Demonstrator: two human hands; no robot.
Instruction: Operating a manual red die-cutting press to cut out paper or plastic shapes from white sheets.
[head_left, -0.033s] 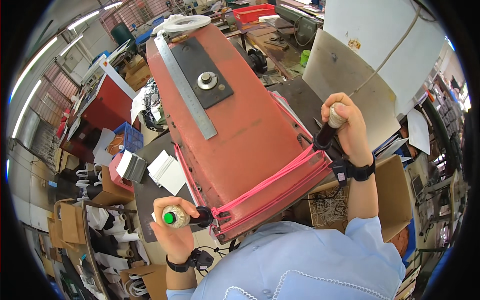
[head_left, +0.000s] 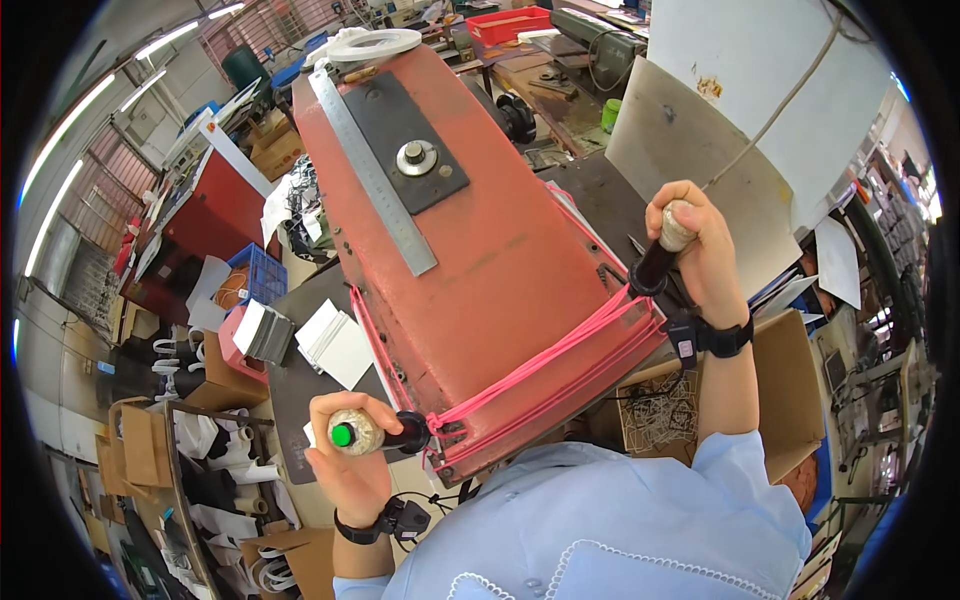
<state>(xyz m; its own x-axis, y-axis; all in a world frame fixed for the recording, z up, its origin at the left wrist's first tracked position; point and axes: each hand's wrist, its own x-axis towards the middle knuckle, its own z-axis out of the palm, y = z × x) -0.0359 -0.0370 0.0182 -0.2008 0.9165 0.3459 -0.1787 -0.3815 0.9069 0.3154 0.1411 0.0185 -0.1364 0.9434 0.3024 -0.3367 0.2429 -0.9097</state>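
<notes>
My left hand (head_left: pixel 350 470) is closed around a wrapped handle (head_left: pixel 362 431) with a green top and dark base at the near left corner of a red metal machine body (head_left: pixel 470 310). At its right side, my right hand (head_left: pixel 705 262) grips a second wrapped handle (head_left: pixel 676 226), fingers curled over it, on a dark shaft (head_left: pixel 650 270). Pink cords (head_left: pixel 540 360) stretch between the handle bases and along both sides. A steel ruler (head_left: pixel 375 175) lies on top beside a black plate (head_left: pixel 400 130) with a round metal knob (head_left: pixel 415 158).
Paper stacks (head_left: pixel 330 340) lie on the dark bench (head_left: pixel 290 395) at left. A blue crate (head_left: pixel 260 270) and cardboard boxes are beyond. A box of metal bits (head_left: pixel 650 420) sits below my right arm. A pale bent sheet (head_left: pixel 690 120) stands at right.
Both my hands and the handles have shifted very slightly to the right in the picture. The grips look the same.
</notes>
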